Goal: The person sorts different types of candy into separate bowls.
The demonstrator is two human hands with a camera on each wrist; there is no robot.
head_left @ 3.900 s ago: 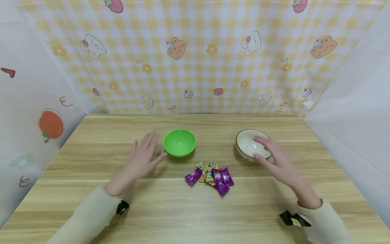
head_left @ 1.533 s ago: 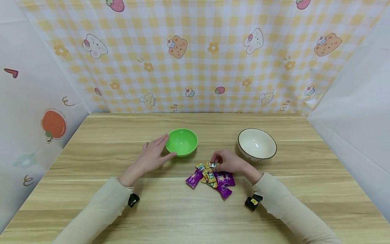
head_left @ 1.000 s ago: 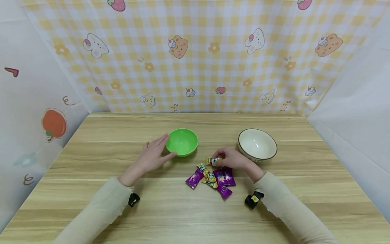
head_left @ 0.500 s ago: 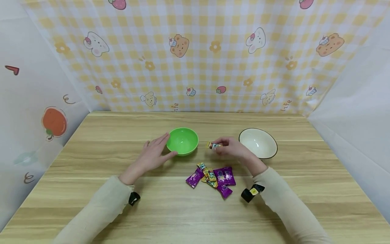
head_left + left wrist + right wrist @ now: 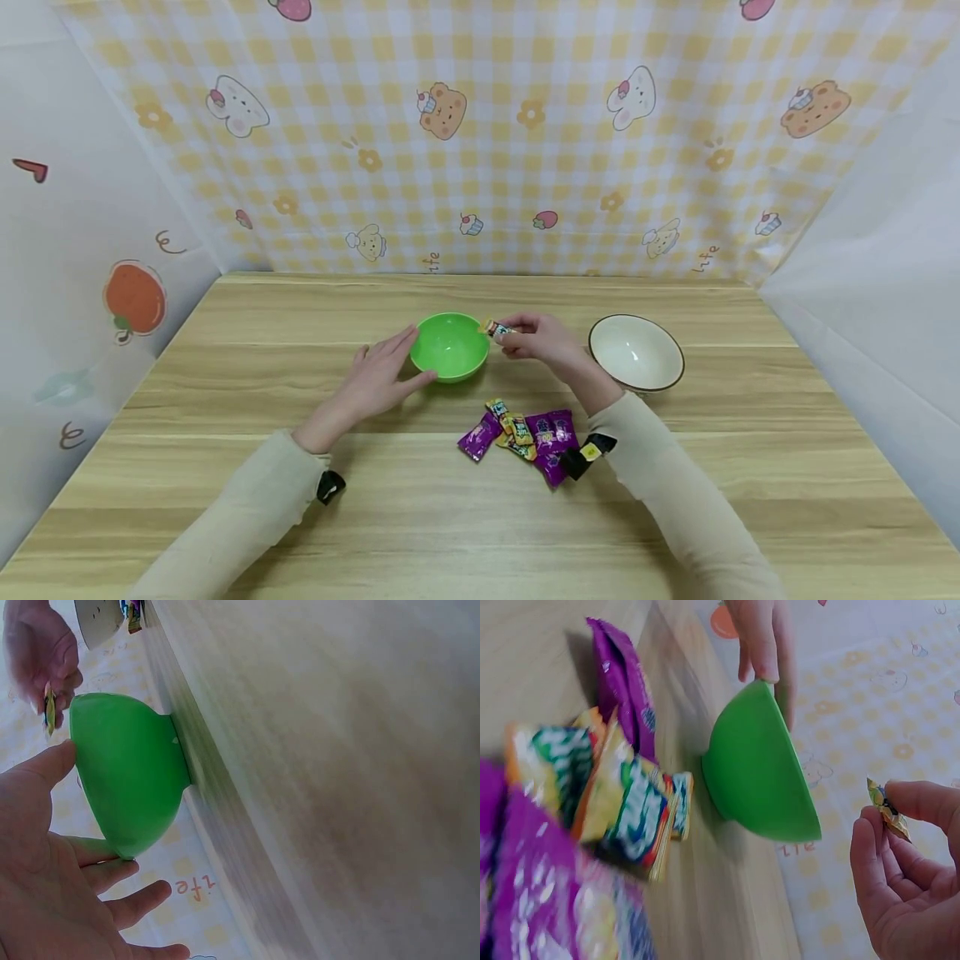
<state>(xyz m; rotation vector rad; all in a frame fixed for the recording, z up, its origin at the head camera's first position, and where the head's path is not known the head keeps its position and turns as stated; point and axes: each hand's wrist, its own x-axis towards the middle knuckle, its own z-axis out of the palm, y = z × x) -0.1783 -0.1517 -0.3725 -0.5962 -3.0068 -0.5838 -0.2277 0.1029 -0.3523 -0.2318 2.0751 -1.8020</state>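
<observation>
Right grip (image 5: pixel 543 343) has shifted up and left in the frame over the last half second, from the gap right of the green bowl (image 5: pixel 450 367) to its right rim, pinching one yellow packet (image 5: pixel 499 331) near frame centre, raised off the bench (image 5: pixel 375 533). Left grip (image 5: pixel 367 387), left of centre, has stayed put, fingers spread and touching the bowl's left side, likely steadying it. For the work: one packet's out of the mixed pile (image 5: pixel 520 430) at lower centre and at the bowl but not released, white bowl (image 5: pixel 636 358) at right untouched
</observation>
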